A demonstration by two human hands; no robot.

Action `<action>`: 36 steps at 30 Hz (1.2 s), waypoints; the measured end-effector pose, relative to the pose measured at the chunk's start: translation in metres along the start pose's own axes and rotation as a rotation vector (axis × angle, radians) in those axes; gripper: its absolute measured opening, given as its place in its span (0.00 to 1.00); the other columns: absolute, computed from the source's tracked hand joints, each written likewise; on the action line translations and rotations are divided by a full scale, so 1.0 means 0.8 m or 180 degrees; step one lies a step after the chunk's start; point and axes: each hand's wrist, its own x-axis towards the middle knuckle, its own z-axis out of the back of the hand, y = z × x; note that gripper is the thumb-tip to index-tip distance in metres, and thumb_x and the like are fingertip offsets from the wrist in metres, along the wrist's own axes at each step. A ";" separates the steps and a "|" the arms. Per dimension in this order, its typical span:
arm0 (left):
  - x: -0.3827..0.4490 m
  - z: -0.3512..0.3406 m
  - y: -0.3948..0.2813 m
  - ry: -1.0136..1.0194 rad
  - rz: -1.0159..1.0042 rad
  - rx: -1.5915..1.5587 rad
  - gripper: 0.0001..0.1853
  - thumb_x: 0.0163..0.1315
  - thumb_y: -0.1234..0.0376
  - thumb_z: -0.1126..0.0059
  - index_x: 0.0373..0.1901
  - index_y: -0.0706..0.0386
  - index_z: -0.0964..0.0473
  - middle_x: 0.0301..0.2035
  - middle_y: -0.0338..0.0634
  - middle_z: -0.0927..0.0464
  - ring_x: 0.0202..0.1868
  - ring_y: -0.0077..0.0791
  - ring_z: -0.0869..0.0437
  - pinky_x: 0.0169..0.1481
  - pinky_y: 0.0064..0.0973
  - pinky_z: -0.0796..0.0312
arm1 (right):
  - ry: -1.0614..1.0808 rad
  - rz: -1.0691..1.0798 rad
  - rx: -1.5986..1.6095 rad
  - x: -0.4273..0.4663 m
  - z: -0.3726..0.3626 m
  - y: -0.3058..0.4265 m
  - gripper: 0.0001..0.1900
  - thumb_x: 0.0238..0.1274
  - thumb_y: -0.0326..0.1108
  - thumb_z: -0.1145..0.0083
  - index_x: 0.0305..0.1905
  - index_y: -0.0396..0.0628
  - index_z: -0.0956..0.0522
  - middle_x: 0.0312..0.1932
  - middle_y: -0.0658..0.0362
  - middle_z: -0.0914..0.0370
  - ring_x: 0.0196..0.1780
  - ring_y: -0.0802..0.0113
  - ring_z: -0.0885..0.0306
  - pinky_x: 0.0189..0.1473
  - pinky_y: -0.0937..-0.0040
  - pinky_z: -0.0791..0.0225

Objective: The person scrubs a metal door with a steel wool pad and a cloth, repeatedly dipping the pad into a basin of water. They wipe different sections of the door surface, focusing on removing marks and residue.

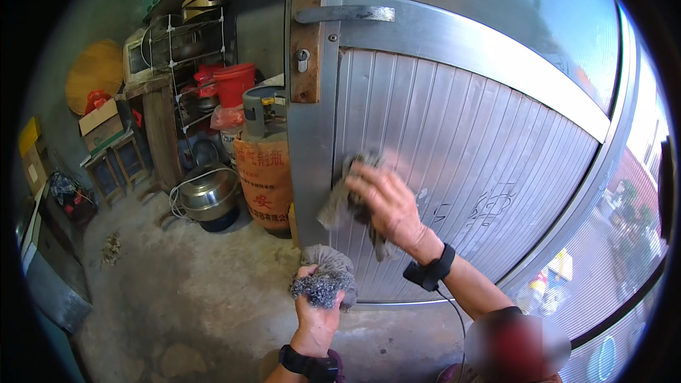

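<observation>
A metal door with a ribbed lower panel [420, 111] stands before me. My right hand [385, 202] presses a dirty grey cloth [335, 207] against this panel near its left edge; the fingers are slightly blurred. Lower and to the left, my left hand [319, 308] grips a bundled grey cloth [327, 255] together with a steel wool scourer [322, 287]. Above my hands, a lever handle [346, 14] juts from a rusty lock plate [306, 85]. Dark marks [489, 205] show on the panel to the right of my right hand.
Left of the door stand a gas cylinder [260, 117] in an orange cover, a metal pot [207, 197] with a cord, a red bucket [234, 85] and a wire rack [170, 64]. Small wooden stools [114, 170] sit farther back. A cable [460, 319] hangs from my right wrist.
</observation>
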 end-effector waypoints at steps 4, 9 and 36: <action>-0.001 -0.005 0.001 -0.0094 -0.0004 -0.0056 0.13 0.69 0.54 0.48 0.32 0.52 0.26 0.24 0.41 0.25 0.20 0.33 0.26 0.26 0.29 0.34 | -0.0031 0.0421 -0.0265 -0.018 -0.021 -0.007 0.27 0.55 0.27 0.42 0.63 0.48 0.24 0.66 0.55 0.27 0.65 0.53 0.28 0.65 0.58 0.29; -0.003 -0.013 -0.003 -0.0324 -0.0006 0.0094 0.13 0.69 0.53 0.48 0.33 0.51 0.26 0.23 0.41 0.25 0.19 0.33 0.27 0.27 0.29 0.34 | 0.0593 0.0603 0.0368 -0.082 -0.033 0.020 0.26 0.53 0.28 0.42 0.62 0.50 0.22 0.67 0.58 0.27 0.65 0.56 0.29 0.66 0.58 0.28; 0.003 0.003 0.061 0.0003 0.1334 0.0979 0.14 0.68 0.55 0.38 0.31 0.52 0.26 0.25 0.41 0.22 0.24 0.31 0.21 0.27 0.27 0.31 | 0.0579 -0.0674 -0.0103 -0.200 0.039 -0.023 0.27 0.49 0.22 0.40 0.59 0.48 0.20 0.60 0.55 0.27 0.51 0.56 0.28 0.58 0.63 0.28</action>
